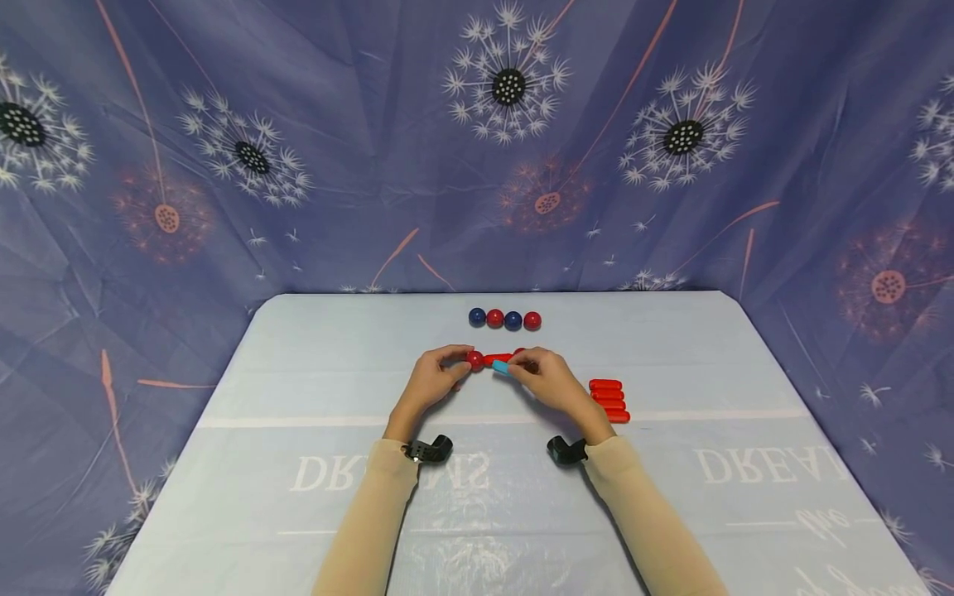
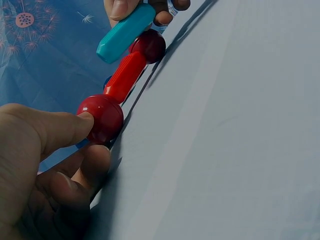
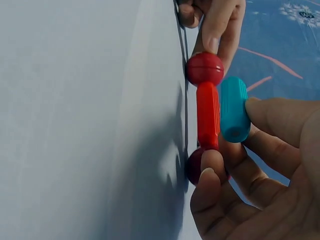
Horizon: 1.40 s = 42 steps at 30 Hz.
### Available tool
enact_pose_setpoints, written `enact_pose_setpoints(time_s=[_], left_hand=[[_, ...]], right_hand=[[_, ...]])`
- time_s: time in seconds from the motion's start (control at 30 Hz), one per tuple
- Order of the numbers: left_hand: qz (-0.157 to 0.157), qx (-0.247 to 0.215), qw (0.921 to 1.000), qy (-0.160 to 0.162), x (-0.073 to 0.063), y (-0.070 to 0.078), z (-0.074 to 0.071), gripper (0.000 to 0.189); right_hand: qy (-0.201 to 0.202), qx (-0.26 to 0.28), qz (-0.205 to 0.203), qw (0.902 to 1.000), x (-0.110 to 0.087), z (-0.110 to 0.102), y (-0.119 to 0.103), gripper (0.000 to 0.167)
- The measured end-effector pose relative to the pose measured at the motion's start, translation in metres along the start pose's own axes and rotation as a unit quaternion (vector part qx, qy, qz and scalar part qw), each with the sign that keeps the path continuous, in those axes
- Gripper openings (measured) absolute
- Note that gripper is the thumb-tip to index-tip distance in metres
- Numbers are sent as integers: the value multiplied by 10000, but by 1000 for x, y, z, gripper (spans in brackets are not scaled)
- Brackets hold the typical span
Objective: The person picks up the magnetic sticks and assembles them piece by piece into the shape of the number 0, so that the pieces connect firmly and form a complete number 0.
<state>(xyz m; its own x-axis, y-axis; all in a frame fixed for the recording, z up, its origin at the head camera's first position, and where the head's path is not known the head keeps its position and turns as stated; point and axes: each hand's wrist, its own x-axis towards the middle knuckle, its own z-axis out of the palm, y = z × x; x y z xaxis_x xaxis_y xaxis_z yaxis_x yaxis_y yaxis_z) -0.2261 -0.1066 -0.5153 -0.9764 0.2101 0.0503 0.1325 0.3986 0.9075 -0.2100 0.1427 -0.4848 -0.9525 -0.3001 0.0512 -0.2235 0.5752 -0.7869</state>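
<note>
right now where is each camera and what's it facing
Head: on the head, facing forward, down at the table; left grip, right grip, sleeves show.
Left wrist: worn there, looking at the red rod; left grip near, right grip beyond.
Right wrist: worn there, looking at the blue rod; right grip near, left grip beyond.
Both wrist views share the red rod and red balls.

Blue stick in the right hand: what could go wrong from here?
The right hand pinches the blue stick while its other fingers are at a red ball, so the stick might slip as the grip shifts. The red stick runs between that ball and the one in the left hand; an uneven pull could loosen it. The row of four balls beyond might roll if bumped.
</note>
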Motion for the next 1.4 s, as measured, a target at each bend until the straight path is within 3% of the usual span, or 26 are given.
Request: enact_pose_setpoints(time_s=[0.4,0.8,1.13,1.4], left_hand=[[96,-75,9999,15,-2,-1,-1,33],[28,-166,9998,-46,-1,-1,-1,32],[219,-96,9997,-21,1,-3,-1,32],[266,-5,9996,32,1,-3,0,30]], right_hand=[[-117,-192,-26,9997,2,15,-9,19],[85,-278,142,9995,7,23,-16,21],[295,-292,135,9990,9,25,-14,18],[47,-200,121,9997,7,20,-11,20]])
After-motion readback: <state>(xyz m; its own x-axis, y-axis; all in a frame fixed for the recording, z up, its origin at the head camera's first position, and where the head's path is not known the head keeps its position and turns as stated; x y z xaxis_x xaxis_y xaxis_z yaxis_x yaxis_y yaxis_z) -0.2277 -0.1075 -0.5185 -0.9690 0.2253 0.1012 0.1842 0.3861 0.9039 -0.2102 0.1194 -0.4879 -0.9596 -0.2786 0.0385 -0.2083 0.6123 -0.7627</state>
